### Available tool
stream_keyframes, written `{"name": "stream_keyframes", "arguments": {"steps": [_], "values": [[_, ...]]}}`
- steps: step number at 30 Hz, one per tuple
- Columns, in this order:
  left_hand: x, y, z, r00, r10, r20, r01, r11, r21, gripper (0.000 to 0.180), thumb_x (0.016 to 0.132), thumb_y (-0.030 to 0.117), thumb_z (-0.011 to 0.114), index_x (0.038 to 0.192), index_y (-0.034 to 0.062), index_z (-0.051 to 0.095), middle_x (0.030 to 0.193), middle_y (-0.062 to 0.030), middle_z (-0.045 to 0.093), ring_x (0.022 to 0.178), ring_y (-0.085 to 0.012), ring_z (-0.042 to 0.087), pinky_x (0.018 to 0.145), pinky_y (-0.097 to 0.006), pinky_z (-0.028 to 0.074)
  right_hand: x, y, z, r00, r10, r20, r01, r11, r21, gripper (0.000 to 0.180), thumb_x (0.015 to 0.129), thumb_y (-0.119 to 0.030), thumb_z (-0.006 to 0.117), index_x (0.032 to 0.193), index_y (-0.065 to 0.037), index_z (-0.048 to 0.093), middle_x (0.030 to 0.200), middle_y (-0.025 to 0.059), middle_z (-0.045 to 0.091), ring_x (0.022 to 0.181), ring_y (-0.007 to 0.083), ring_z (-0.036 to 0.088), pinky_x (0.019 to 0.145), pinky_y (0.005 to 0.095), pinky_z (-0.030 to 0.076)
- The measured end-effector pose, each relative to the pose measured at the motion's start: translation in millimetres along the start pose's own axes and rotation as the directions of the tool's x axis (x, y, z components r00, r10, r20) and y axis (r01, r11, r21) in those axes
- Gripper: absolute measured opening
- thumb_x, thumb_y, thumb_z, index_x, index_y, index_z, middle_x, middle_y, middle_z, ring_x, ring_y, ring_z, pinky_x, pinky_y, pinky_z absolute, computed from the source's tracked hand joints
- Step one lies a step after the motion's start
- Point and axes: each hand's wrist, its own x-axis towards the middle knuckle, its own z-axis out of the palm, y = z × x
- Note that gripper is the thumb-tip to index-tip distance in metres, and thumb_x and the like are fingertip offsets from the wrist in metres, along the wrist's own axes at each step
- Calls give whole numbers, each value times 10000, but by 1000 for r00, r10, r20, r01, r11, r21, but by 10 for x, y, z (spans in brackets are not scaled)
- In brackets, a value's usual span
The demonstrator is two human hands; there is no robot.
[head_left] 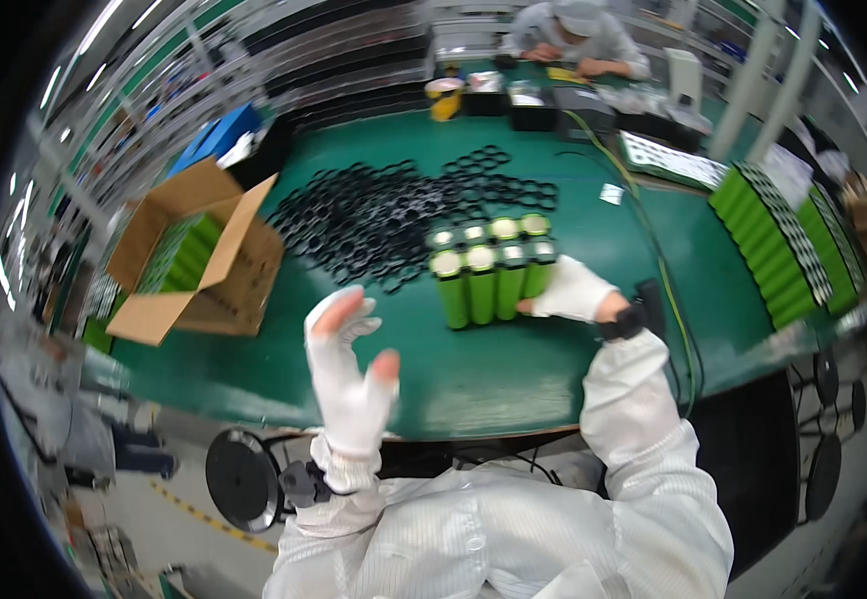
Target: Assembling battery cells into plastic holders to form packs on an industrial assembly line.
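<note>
A block of green cylindrical battery cells (480,290) stands upright in two rows on the green table, with pale round ends on top. My right hand (571,291), in a white glove with bare fingertips, grips the block at its right side; some of its fingers are hidden behind the cells. My left hand (350,369), gloved the same way, is raised over the table's front edge, left of the cells. Its thumb and fingers are apart with nothing between them. Beyond the block lies a heap of black plastic ring-shaped cell holders (393,215).
An open cardboard box (237,285) with green cells stands at the left. More green cell packs (768,245) stand at the right, past a yellow-green cable (643,210). Black bins (531,112) and a yellow tub (444,100) line the back, where another person (583,45) works.
</note>
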Motion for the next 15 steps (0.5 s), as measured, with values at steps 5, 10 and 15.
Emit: {"name": "stream_keyframes", "arguments": {"steps": [5,10,15], "values": [[-253,-1002,230,881,-311,356,169,911,376,977,654,142,834,1457,54,284,1303,-146,439,966,-208,530,747,-298,498,38,148,4,1000,-2,0,2,1000,-4,828,642,-215,815,1303,16,374,1095,207,632,1022,320,619,905,342,481],[-76,-986,434,886,-265,380,31,853,522,762,665,96,807,1307,-2,409,1228,-148,540,966,-231,601,829,-330,508,-57,-81,38,1000,3,-3,-3,1000,12,894,631,-307,817,1280,102,357,1030,266,630,989,371,622,863,356,497],[-97,-1090,143,812,-444,379,429,894,128,582,759,50,762,1249,5,452,1174,-116,598,1065,-188,582,901,-342,481,56,-329,313,996,-88,21,88,996,-8,844,629,-326,830,1246,54,398,1038,255,625,997,377,613,866,373,492]]}}
